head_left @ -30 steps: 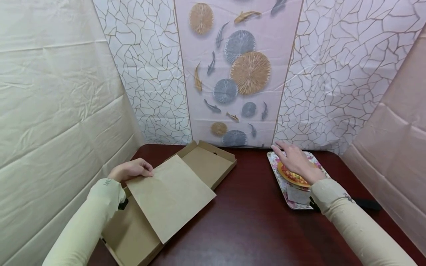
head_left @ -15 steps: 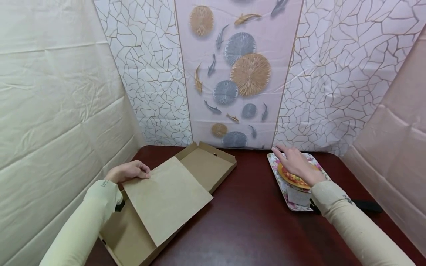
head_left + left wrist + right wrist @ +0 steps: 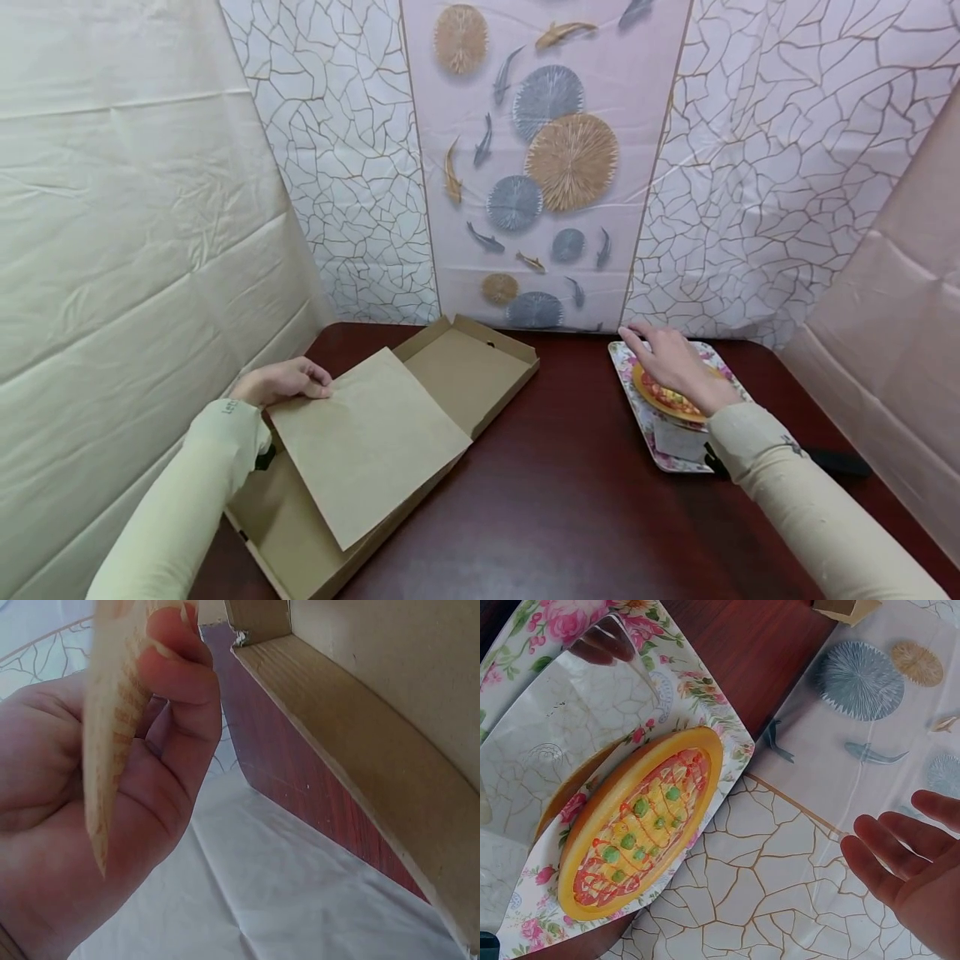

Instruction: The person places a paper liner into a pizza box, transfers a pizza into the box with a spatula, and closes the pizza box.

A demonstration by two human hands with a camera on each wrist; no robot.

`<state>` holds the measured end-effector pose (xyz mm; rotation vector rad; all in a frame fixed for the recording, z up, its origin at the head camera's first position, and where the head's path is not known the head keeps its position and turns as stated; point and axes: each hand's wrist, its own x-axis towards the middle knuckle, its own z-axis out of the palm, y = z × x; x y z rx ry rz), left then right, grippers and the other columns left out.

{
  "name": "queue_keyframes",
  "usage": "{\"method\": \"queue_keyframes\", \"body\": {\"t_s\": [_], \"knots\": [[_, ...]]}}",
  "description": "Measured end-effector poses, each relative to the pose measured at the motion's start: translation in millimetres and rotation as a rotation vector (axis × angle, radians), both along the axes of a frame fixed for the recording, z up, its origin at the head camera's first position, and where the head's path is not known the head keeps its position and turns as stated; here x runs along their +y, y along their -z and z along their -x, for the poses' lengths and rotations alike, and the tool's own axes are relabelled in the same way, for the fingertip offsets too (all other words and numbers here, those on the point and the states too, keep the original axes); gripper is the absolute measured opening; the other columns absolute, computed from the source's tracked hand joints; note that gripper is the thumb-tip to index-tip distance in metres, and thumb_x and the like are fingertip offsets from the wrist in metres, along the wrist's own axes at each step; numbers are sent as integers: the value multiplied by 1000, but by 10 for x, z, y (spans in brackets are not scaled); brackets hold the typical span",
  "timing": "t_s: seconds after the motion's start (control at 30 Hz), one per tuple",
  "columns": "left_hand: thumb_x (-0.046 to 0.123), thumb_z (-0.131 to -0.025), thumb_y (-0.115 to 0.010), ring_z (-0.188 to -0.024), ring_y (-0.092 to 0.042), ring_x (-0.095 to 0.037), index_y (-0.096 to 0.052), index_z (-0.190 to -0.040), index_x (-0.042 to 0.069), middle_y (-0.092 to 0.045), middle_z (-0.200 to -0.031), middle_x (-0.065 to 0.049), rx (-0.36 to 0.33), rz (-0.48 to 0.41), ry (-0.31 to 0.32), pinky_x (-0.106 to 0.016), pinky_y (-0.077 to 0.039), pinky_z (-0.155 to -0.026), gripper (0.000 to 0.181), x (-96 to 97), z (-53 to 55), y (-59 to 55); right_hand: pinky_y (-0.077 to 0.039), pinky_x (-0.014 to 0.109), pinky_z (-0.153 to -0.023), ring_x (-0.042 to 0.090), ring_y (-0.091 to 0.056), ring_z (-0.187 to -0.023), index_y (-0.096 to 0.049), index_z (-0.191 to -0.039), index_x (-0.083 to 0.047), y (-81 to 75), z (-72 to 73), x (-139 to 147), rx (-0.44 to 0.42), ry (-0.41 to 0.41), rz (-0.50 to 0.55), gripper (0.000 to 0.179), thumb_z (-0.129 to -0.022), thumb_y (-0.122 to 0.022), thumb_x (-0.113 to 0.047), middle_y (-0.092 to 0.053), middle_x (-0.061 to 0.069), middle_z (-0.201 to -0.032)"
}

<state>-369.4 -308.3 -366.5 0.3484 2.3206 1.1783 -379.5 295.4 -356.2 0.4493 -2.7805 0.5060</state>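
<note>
My left hand (image 3: 288,382) pinches a brown paper sheet (image 3: 367,446) at its upper left edge, between thumb and fingers. The sheet slants over the open cardboard pizza box (image 3: 468,371) and hides its middle. In the left wrist view the paper (image 3: 112,727) shows nearly edge-on in the fingers, beside the box wall (image 3: 337,742). On the right, a small pizza (image 3: 641,832) with red sauce and green bits lies on a floral tray (image 3: 739,750). Above it hovers my right hand (image 3: 671,362), fingers extended, holding nothing.
A broad shiny metal blade (image 3: 555,727) lies on the tray beside the pizza. Its dark handle (image 3: 840,461) juts past the tray's right side. The dark red table (image 3: 555,500) lies between box and tray. Cloth walls (image 3: 360,208) stand at the back and sides.
My left hand has drawn the paper sheet a little to the left over the box. The right hand stays above the tray.
</note>
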Motion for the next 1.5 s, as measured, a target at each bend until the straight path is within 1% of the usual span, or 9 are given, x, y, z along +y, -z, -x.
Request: {"method": "queue_keyframes", "body": {"t_s": [0.13, 0.3, 0.53, 0.8, 1.0, 1.1, 1.17, 1.23, 1.5], "knots": [[4, -92, -59, -64, -48, -5, -59, -83, 3, -53, -71, 7, -10, 0, 4, -20, -42, -60, 9, -37, -7, -4, -39, 62, -98, 49, -53, -116, -49, -136, 1, 4, 4, 2, 0, -8, 0, 59, -104, -31, -44, -58, 31, -125], [4, -92, -59, -65, -49, -6, -58, -83, 3, -53, -72, 6, -42, 6, 3, -21, -43, -62, 9, -95, -20, -3, -38, 61, -98, 49, -53, -116, -50, -136, 1, 4, 5, 1, 1, -8, 0, 59, -104, -31, -44, -59, 30, -125], [7, -93, -59, -65, -48, -5, -58, -84, 3, -53, -72, 7, -33, 47, 1, -20, -43, -62, 9, -172, -29, -2, -37, 61, -100, 50, -51, -118, -49, -136, 3, -14, 9, -1, 4, -10, -5, 60, -104, -30, -44, -57, 31, -127], [9, -93, -61, -67, -50, -6, -63, -87, 2, -57, -74, 7, -57, 74, -24, -21, -45, -63, 9, -223, -48, 8, -37, 61, -101, 48, -52, -119, -47, -138, 2, -2, 4, 2, -26, -8, 8, 66, -103, -28, -50, -57, 30, -129], [10, -93, -61, -68, -50, -8, -62, -87, 4, -57, -75, 6, -69, 101, -41, -22, -45, -64, 9, -256, -80, -22, -37, 61, -101, 47, -54, -117, -46, -139, 2, -27, -11, 23, -30, -8, 17, 64, -103, -29, -48, -62, 28, -119], [10, -93, -61, -68, -51, -8, -62, -86, 4, -56, -75, 6, -76, 104, -45, -23, -45, -64, 9, -272, -90, -34, -36, 61, -101, 48, -52, -118, -45, -139, 2, -47, -14, 35, -41, -8, 13, 65, -103, -28, -48, -60, 29, -123], [10, -93, -61, -68, -51, -8, -62, -86, 4, -56, -74, 6, -80, 113, -46, -23, -45, -64, 10, -282, -95, -31, -35, 62, -102, 49, -50, -121, -45, -139, 3, -56, -17, 33, -44, -7, 12, 65, -103, -28, -49, -55, 30, -130], [10, -93, -60, -67, -50, -8, -62, -85, 4, -56, -73, 6, -82, 123, -49, -22, -44, -64, 10, -292, -98, -15, -35, 62, -102, 49, -47, -123, -46, -139, 3, -59, -15, 26, -45, -6, 11, 65, -103, -28, -48, -53, 31, -133], [10, -93, -61, -67, -49, -8, -62, -85, 3, -54, -71, 6, -79, 163, -57, -23, -44, -64, 11, -319, -119, 16, -35, 62, -102, 50, -48, -122, -46, -138, 4, -27, -6, 15, -41, -11, 9, 63, -104, -29, -46, -54, 31, -132]]}}
